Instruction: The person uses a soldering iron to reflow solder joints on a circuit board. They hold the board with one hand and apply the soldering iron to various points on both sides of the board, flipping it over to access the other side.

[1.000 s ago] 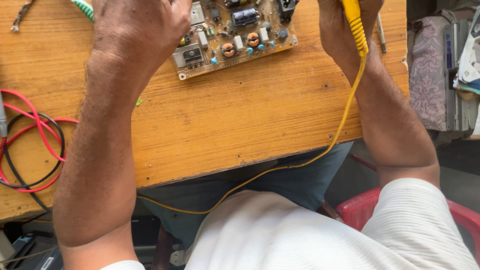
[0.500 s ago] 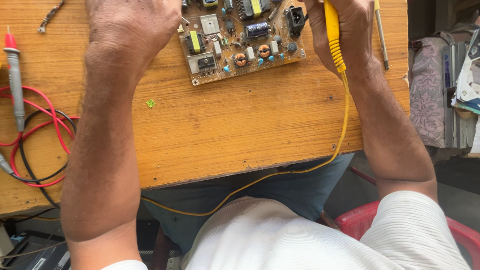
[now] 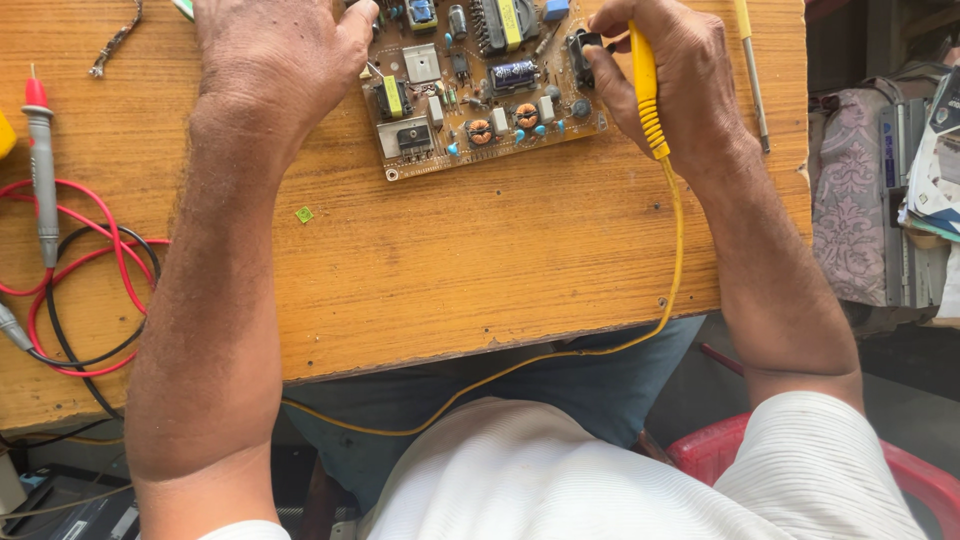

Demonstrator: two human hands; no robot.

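Head view looks straight down on my two hands at a wooden table (image 3: 480, 270). My right hand (image 3: 680, 85), up at one o'clock, is closed around a yellow-handled soldering iron (image 3: 647, 95) — fingers wrapped about the grip, thumb along it, tip end hidden behind my knuckles at the right edge of the circuit board (image 3: 480, 85). From the handle a yellow cord (image 3: 676, 260) drops toward five o'clock, over the table's near edge, then curls back across my lap toward seven.

My left hand (image 3: 275, 65), at eleven o'clock, lies palm-down with loosely curled fingers, its thumb touching the left edge of the board; whether it pinches anything beneath I cannot tell. The board itself sits at twelve o'clock, between both hands, tilted slightly, crowded with coils, capacitors and a black heat sink.

Out at nine o'clock lies a red-tipped meter probe (image 3: 40, 160) amid looped red and black leads (image 3: 90, 290). A tiny green scrap (image 3: 304, 214) rests on the wood just below the board — near my left forearm. A slim screwdriver (image 3: 752, 75) lies just right of my right hand.
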